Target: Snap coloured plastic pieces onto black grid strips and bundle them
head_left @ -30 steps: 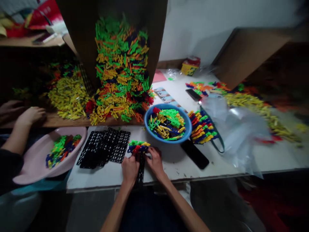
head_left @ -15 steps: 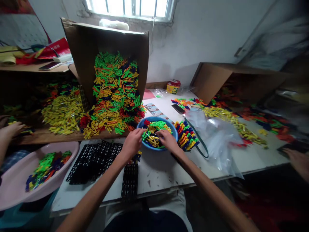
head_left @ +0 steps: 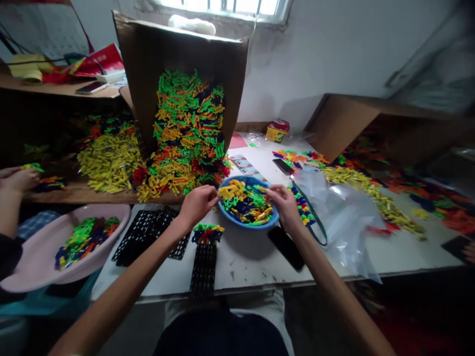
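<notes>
- Right hand [head_left: 285,205] has moved from inside one blue bowl [head_left: 252,226] to its right rim.
- Left hand [head_left: 200,203]: left rim (whether either grip holds something, I cannot tell).
- Between both: colourful pieces [head_left: 249,201], uncountable.
- Nearer: one black strip [head_left: 203,272].

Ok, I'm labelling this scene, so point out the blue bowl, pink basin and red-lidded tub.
Blue bowl [head_left: 248,225], head view: front wall.
Pink basin [head_left: 35,262], head view: bare inside.
Red-lidded tub [head_left: 276,134], head view: yellow side.

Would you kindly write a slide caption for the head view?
Left hand and right hand at opposite sides of a blue bowl of colourful pieces, a black grid strip nearby.
</notes>
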Demonstrator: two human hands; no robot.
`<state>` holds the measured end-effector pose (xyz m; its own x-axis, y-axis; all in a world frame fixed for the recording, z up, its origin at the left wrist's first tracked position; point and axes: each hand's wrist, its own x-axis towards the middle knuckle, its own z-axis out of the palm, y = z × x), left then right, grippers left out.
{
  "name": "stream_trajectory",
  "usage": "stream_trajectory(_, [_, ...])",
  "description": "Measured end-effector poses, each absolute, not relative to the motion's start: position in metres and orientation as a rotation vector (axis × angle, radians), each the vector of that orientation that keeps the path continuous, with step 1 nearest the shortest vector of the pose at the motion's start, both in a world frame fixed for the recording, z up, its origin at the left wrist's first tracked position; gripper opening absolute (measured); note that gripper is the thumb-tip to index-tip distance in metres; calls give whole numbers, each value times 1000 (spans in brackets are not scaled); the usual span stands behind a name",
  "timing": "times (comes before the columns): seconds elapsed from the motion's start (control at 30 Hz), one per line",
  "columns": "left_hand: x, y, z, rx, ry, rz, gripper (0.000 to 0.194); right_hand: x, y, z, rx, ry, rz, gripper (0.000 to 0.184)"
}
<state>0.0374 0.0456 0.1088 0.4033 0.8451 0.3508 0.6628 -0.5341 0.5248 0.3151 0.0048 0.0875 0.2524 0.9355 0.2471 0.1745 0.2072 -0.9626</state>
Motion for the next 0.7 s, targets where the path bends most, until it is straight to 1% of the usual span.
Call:
stream_trajectory(0.07, [7,11,101,2052,1409,1090,23,300,-27,79,-1120,-900,1049,31])
stream_trajectory(0.17, [-23,-46,64,1668,1607,1219,32,258,-82,47,-1077,-674,1421,36])
stream_trajectory(0.27, [-33,-88,12,1509,1663,1165,27,210,-126,10,-1062,-504,1724,36])
stream_trajectory(0.33, [-32,-100,-17,1511,1642,1094,20,186,-142,-8,-1034,-407,1810,36])
stream_trajectory(0.47, [-18,-94,-47,1589,1609,1059,27,164,-140,-24,-1058,-417,1751,40])
stream_trajectory(0.5, [-14,-90,-50,1612,1630,1063,25,163,-135,-26,-1095,-460,1698,40])
stream_trajectory(0.6, [-3,-80,-56,1704,1755,1026,10,163,-120,-33,-1192,-627,1505,36])
stream_trajectory(0.63, [-1,-78,-57,1733,1806,1003,11,164,-115,-37,-1213,-699,1447,35])
stream_trajectory(0.7, [3,-77,-60,1775,1876,961,20,166,-106,-46,-1257,-873,1335,33])
